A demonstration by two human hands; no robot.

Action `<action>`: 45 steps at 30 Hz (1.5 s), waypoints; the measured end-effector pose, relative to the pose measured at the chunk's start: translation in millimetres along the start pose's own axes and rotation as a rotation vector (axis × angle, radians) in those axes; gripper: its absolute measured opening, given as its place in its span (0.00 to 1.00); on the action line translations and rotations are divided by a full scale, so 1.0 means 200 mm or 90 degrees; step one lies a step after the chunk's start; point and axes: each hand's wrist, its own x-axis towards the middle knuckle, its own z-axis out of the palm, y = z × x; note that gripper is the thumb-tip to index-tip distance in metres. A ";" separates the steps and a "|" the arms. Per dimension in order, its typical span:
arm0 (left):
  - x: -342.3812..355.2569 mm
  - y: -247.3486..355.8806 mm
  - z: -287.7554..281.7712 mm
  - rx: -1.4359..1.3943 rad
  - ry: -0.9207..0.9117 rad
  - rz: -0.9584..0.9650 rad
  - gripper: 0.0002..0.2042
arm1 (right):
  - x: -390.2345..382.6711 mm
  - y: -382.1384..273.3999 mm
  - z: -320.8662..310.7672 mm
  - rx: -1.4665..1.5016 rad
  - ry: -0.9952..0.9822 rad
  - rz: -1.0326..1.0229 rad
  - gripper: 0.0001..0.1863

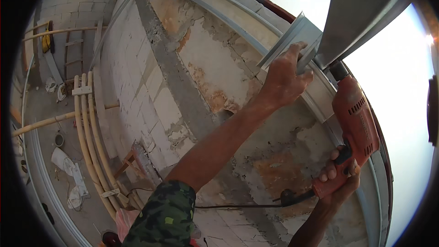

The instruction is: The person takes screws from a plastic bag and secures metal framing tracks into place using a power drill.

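My right hand (340,171) is wrapped around the handle of a red corded power drill (356,110), fingers at the trigger. The drill's black chuck (339,70) points up, close to the lower end of a wide grey metal profile (361,13); its bit cannot be made out. Just left of the chuck, my left hand (287,77) grips a short silver metal channel piece (292,41), which sits across the long metal track (228,16). A black cord (242,206) runs left from the drill's base behind my left forearm.
A rough block wall (219,59) with patchy plaster lies beyond my arms. Far below on the left are bamboo poles (87,132), a bucket (59,140), a white sack (68,169) and long metal profiles (48,187) on the floor. Bright sky borders the right.
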 end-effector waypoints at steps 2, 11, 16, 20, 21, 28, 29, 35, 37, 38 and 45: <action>0.01 -0.03 0.03 -0.003 0.012 -0.026 0.23 | 0.01 -0.02 -0.11 -0.007 -0.093 0.056 0.27; 0.00 -0.10 0.07 0.062 0.104 0.089 0.08 | 0.01 0.04 -0.14 0.105 -0.229 0.137 0.29; 0.01 -0.09 0.06 0.057 0.077 0.104 0.09 | 0.02 0.06 -0.11 0.154 -0.249 0.132 0.30; 0.01 -0.11 0.06 0.060 0.090 0.127 0.09 | 0.03 0.06 -0.13 0.153 -0.270 0.138 0.31; 0.01 -0.11 0.05 0.053 0.079 0.123 0.09 | 0.03 0.05 -0.14 0.147 -0.276 0.145 0.31; 0.02 -0.10 0.02 0.059 0.021 0.095 0.13 | 0.03 0.07 -0.14 0.152 -0.280 0.134 0.31; 0.02 -0.10 0.02 0.063 0.020 0.098 0.13 | 0.03 0.06 -0.15 0.132 -0.281 0.124 0.31; 0.03 -0.09 0.03 0.053 0.048 0.124 0.20 | 0.03 0.10 -0.12 0.134 -0.268 0.108 0.30; 0.05 -0.08 0.02 0.032 0.032 0.132 0.26 | 0.02 0.11 -0.11 0.136 -0.269 0.110 0.30; 0.06 -0.08 0.02 0.040 0.030 0.136 0.26 | 0.01 0.11 -0.10 0.083 -0.230 0.082 0.29; 0.16 -0.01 -0.09 0.169 -0.040 0.197 0.26 | -0.04 0.18 -0.18 0.000 -0.117 -0.021 0.28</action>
